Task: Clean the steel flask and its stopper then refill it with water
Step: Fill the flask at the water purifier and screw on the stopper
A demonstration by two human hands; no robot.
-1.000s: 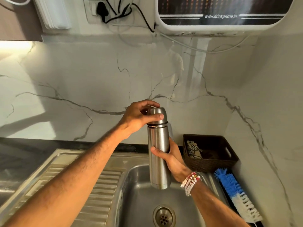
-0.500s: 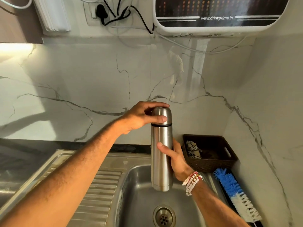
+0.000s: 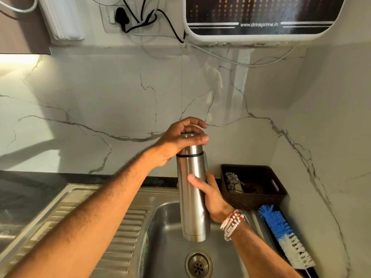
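Note:
A tall steel flask [image 3: 191, 207] is held upright above the sink basin [image 3: 166, 233]. My right hand [image 3: 208, 194] wraps around its body from the right side. My left hand [image 3: 180, 140] grips the steel cap [image 3: 191, 150] on top, fingers curled over it. A thin black ring separates the cap from the body. The stopper is not visible; the cap covers the mouth.
The sink drain [image 3: 198, 264] lies below the flask, with a ribbed draining board [image 3: 112, 233] to the left. A dark basket [image 3: 253, 186] holding a cloth stands at the right, beside a blue and white bottle brush [image 3: 285, 235]. A water purifier [image 3: 259, 17] hangs on the wall above.
The flask has shifted slightly to the right. My left hand has moved higher on the cap, fingers now over its top.

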